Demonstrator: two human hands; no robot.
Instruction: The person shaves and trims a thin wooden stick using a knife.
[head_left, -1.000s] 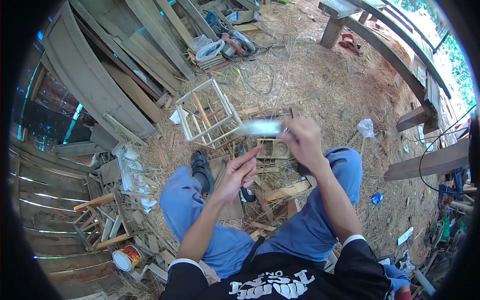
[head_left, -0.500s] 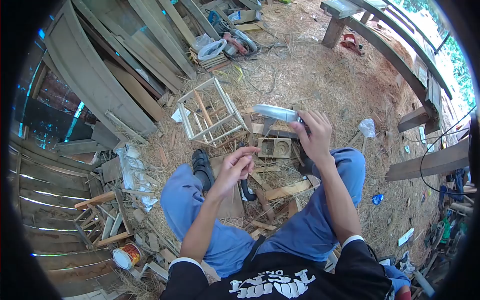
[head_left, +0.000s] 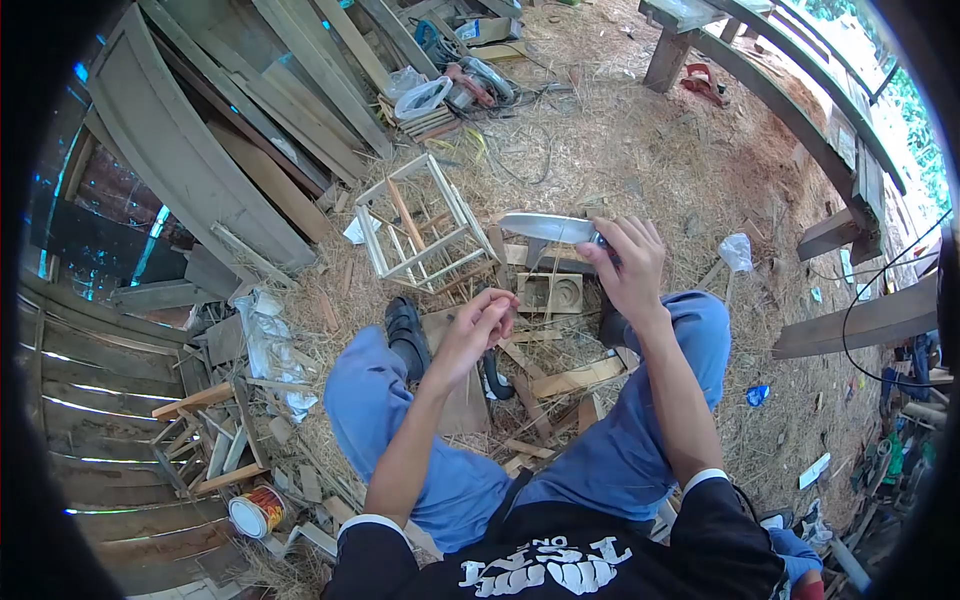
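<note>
The knife [head_left: 545,227] is in the right hand [head_left: 628,262], fingers wrapped on the handle. Its long axis runs crosswise to the body, tip directed left. The left hand [head_left: 475,330] is positioned nearer the body than the blade and apart from it; the right hand is the nearer to the knife. Left fingers are curled with the thumb alongside; whether they meet or pinch a small piece cannot be determined. The block [head_left: 550,293] is on the ground [head_left: 640,150], appearing between the hands, its long axis also crosswise. The frame [head_left: 425,257] stands forward-left of the left hand.
</note>
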